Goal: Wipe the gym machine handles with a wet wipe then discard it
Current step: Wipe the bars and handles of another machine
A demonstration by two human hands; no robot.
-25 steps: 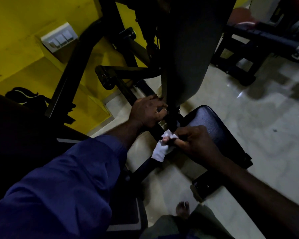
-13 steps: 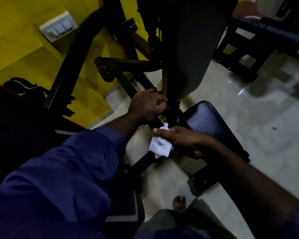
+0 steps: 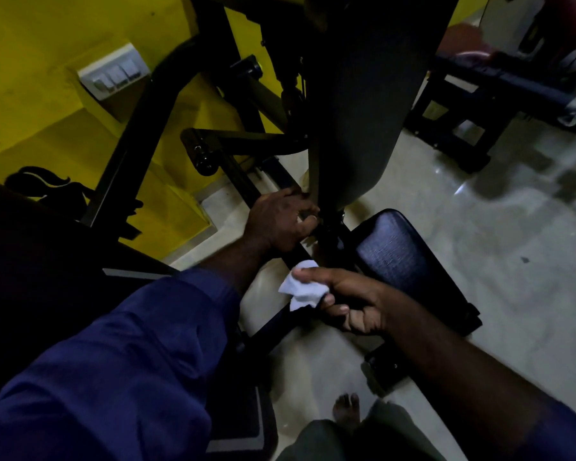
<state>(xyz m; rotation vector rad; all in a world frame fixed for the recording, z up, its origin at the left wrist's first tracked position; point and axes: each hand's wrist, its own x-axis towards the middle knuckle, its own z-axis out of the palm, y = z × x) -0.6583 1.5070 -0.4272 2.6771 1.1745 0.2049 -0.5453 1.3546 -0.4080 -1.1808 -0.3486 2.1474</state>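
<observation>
Beside the black seat pad [image 3: 399,257], thumb and fingers of the right hand [image 3: 356,304] pinch a crumpled wet wipe [image 3: 301,289] just over the frame bar [image 3: 273,324]. The left hand [image 3: 280,221] clenches the joint [image 3: 330,227] under the backrest [image 3: 373,111]. I'd wrap the wipe fully round, stroking lengthwise.

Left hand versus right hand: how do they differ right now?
The left hand grips a dark machine part below the back pad; the right hand pinches the white wipe between thumb and fingers. The left hand shows its back and sits higher in view; the right hand is lower, beside the seat pad, thumb on top. Both have curled fingers holding something.
</observation>
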